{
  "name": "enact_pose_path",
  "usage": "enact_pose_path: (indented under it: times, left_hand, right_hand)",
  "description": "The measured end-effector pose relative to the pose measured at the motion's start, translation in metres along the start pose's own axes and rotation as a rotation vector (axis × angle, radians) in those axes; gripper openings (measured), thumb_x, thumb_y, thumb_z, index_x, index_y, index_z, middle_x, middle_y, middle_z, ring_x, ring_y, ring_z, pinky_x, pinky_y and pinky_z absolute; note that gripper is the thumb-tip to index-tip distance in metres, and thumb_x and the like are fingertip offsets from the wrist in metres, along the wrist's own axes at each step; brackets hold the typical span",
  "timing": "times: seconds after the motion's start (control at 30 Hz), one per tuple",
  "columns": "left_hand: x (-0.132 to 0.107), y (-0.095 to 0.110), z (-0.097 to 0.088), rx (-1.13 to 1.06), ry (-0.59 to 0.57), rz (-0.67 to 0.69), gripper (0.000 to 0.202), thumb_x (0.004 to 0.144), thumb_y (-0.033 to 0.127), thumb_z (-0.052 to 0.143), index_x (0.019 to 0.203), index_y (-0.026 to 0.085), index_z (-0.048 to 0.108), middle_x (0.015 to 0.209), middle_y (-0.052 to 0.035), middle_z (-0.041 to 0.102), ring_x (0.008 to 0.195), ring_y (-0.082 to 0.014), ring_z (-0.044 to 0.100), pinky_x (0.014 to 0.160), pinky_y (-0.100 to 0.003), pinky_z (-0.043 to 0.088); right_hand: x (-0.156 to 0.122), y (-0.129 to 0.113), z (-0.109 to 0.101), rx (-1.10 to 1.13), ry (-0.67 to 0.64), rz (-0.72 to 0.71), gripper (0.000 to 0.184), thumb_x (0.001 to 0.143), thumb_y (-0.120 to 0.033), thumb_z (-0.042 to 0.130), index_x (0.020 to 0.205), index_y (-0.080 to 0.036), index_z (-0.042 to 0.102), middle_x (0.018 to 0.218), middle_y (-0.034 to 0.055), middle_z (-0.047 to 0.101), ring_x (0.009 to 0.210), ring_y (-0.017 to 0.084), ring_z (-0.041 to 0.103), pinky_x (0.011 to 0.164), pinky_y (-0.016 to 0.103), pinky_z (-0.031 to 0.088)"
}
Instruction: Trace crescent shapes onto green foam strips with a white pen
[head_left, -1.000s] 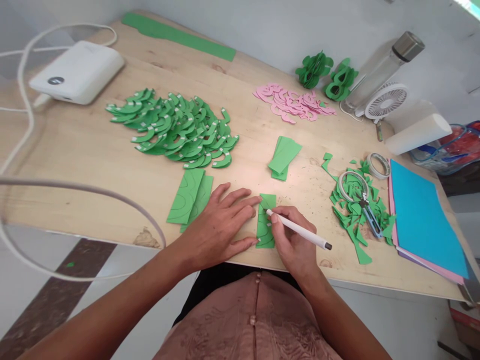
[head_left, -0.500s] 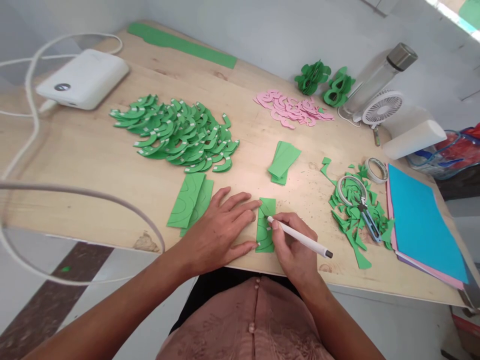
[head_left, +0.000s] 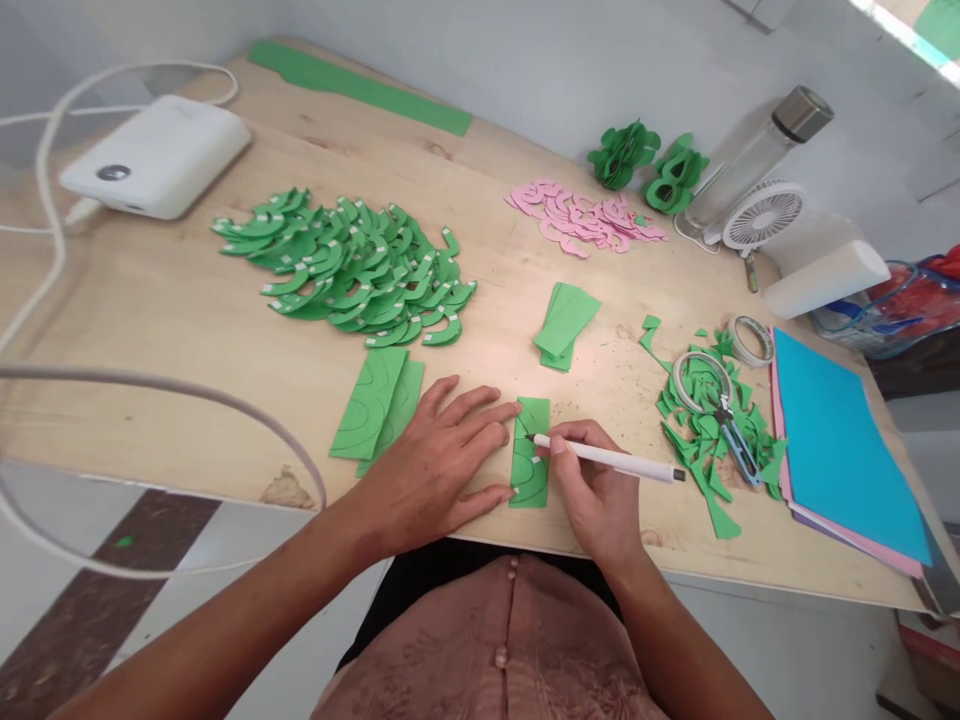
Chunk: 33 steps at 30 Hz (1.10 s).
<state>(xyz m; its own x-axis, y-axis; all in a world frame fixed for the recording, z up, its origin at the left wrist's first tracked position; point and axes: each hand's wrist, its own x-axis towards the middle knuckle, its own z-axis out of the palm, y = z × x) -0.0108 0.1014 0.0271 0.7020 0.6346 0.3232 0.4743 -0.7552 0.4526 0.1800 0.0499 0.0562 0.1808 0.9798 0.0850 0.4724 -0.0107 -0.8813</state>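
Observation:
A white pen (head_left: 615,458) with a dark end is gripped in my right hand (head_left: 600,500), its tip on a green paper strip (head_left: 531,480) that bears curved lines. Fingers spread, my left hand (head_left: 450,455) lies flat on the table, its fingertips at the strip's left edge. Just left of that hand rest green strips with drawn curves (head_left: 369,405), partly covered by it. Farther back sits a small stack of green strips (head_left: 568,322). A big heap of curved green cutouts with white tabs (head_left: 360,270) spreads behind my left hand.
Pink cutouts (head_left: 581,218) and green paper ornaments (head_left: 622,155) sit toward the wall. At right are green scraps (head_left: 705,420), a cutter (head_left: 739,440), tape rolls (head_left: 752,341), blue paper (head_left: 847,440), a fan (head_left: 765,217) and a bottle (head_left: 772,150). A white power bank (head_left: 157,155) with cables stands left.
My right hand has turned the pen flatter, and its tip has shifted slightly left on the strip. My left hand stays in place.

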Motion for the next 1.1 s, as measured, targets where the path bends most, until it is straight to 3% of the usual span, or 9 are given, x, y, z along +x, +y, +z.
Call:
enact_pose_path:
  times: [1.1]
  left_hand:
    - [0.0007,0.0001,-0.0003,0.003,-0.004,-0.004,0.017,0.091,0.036,0.059,0.102,0.022,0.059,0.139,-0.0071,0.061,0.134,-0.031,0.048,0.119,-0.058,0.024]
  right_hand:
    - [0.0021,-0.0021,0.0042,-0.071,-0.073,0.013,0.012,0.09,-0.026,0.053,0.081,-0.022,0.061,0.075,0.0022,0.07,0.072,0.017,0.068,0.063,0.028,0.051]
